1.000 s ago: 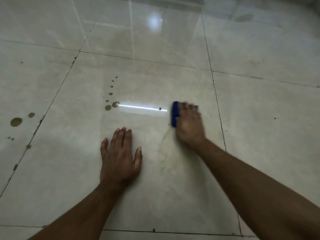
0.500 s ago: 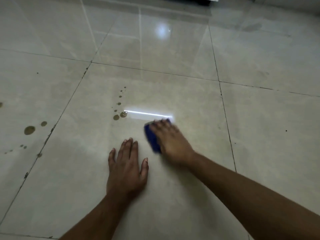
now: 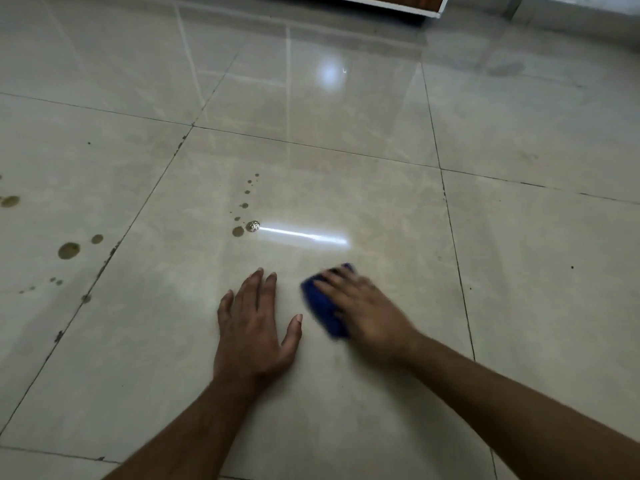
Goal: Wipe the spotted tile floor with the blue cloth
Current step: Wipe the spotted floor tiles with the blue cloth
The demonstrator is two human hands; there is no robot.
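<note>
A folded blue cloth [image 3: 321,304] lies on the glossy beige tile floor [image 3: 346,403], mostly covered by my right hand [image 3: 367,311], which presses it flat with straight fingers and is blurred by motion. My left hand [image 3: 254,329] rests flat on the tile just left of the cloth, fingers spread. A trail of brown spots [image 3: 238,231] runs up the tile beyond my left hand. More brown spots [image 3: 69,250] sit on the tile to the left.
Dark grout lines [image 3: 453,258] divide the large tiles. A bright streak of reflected light [image 3: 301,234] crosses the tile beyond the cloth. The base of a white-edged piece of furniture [image 3: 388,3] stands at the far top edge.
My right hand has swept the cloth from the tile's right side leftward and toward me, close to my left hand. The left hand has stayed planted.
</note>
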